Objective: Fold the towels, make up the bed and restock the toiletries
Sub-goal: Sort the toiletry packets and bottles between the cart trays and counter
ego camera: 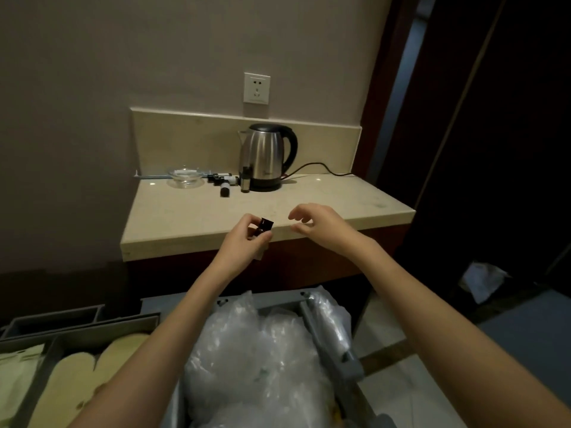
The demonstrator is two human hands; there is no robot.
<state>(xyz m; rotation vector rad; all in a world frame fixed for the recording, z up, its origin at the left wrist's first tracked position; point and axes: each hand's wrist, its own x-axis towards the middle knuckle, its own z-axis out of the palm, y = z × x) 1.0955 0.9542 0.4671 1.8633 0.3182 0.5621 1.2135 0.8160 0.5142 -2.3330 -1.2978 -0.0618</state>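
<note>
the left hand [247, 239] pinches a small dark toiletry bottle with a black cap [264, 227] over the near edge of the beige stone counter [197, 217]. the right hand [312, 222] hovers just to its right, fingers loosely curled around nothing. the bottle looks light, rigid and probably smooth, so a grip around the body below the cap should hold it best. its long axis tilts, cap pointing up and to the far right. more small bottles [225, 180] lie far back beside the steel kettle [265, 157].

Beige wall [123, 57], wall socket [256, 88], stone counter [185, 217], dark doorway [494, 118], dim light
</note>
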